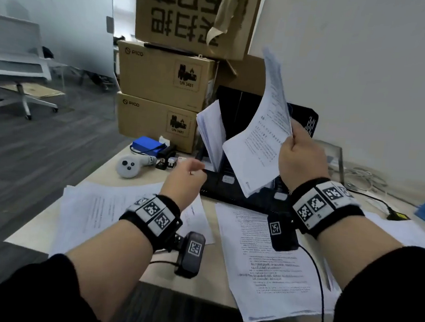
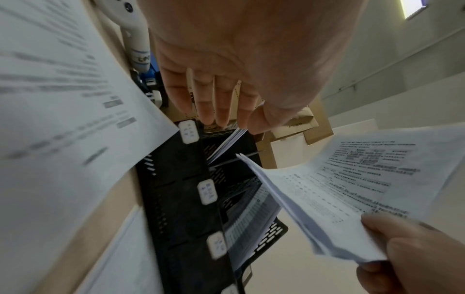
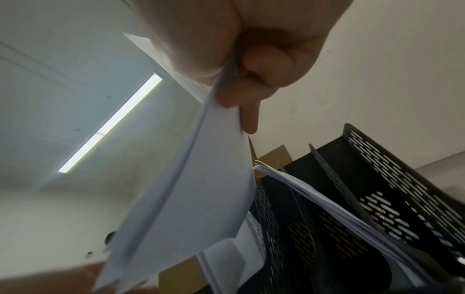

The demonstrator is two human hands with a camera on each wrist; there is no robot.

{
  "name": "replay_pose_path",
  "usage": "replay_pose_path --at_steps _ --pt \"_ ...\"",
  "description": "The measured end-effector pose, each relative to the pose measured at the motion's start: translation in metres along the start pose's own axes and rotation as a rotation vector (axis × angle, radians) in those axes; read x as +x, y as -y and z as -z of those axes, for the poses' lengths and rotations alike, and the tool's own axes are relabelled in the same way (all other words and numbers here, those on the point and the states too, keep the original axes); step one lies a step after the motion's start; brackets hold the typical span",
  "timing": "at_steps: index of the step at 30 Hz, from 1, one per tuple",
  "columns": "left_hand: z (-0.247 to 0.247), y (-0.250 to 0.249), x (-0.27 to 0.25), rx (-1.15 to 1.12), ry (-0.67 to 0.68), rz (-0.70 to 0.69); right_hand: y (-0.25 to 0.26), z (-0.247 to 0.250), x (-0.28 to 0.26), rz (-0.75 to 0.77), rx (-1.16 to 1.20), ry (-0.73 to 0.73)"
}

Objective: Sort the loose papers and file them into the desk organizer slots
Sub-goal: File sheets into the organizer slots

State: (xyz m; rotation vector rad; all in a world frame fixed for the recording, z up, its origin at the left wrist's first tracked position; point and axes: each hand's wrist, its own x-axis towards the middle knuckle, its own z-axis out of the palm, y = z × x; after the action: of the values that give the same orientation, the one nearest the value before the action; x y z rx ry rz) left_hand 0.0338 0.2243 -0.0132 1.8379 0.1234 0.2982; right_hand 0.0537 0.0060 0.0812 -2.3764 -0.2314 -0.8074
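At the far left of the worktop (image 1: 35, 233) a white controller (image 1: 129, 165) lies beside a blue box (image 1: 147, 145), with stacked cardboard boxes (image 1: 160, 95) behind them. Loose printed papers (image 1: 95, 212) are spread over the near left of the worktop. Above them the left hand (image 1: 183, 177) hovers empty, its fingers (image 2: 221, 103) straight and relaxed, pointing toward the front edge of the black desk organizer (image 1: 230, 185) without clearly touching it; the forearm reaches forward from the lower left, a marker-covered band on the wrist. In the organizer's leftmost slot a filed sheaf of papers (image 1: 211, 132) stands tilted, leaning to the left. Just right of it, the right hand (image 1: 302, 157) is raised above the organizer, fingers (image 3: 251, 115) and thumb curled, pinching a held bundle of printed sheets (image 1: 261, 144) by its right edge; the bundle hangs down and leftward, its lower corner in front of the organizer's middle slots, its top curling upward. The right forearm rises steeply from the lower right, wrist also banded. More printed pages (image 1: 269, 267) lie flat on the worktop below that arm, and cables (image 1: 371, 196) run along the wall at the right.
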Motion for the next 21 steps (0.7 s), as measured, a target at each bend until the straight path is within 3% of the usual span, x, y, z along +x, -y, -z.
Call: replay_pose_path --at_steps 3,7,12,15,21 --pt "0.003 -0.014 0.026 -0.069 -0.023 -0.051 0.007 -0.010 0.017 0.015 -0.099 0.037" --pt "-0.002 -0.030 0.051 -0.087 0.105 -0.110 0.023 -0.028 0.035 0.057 -0.226 0.107" --pt "-0.007 -0.041 0.067 -0.156 0.163 -0.036 0.043 -0.059 0.046 0.107 -0.290 0.155" --pt "-0.009 -0.041 0.069 -0.196 0.161 -0.050 0.047 -0.084 0.048 0.056 -0.154 0.215" --pt "-0.014 -0.047 0.068 -0.278 0.167 -0.125 0.045 -0.123 0.048 -0.155 0.149 0.176"
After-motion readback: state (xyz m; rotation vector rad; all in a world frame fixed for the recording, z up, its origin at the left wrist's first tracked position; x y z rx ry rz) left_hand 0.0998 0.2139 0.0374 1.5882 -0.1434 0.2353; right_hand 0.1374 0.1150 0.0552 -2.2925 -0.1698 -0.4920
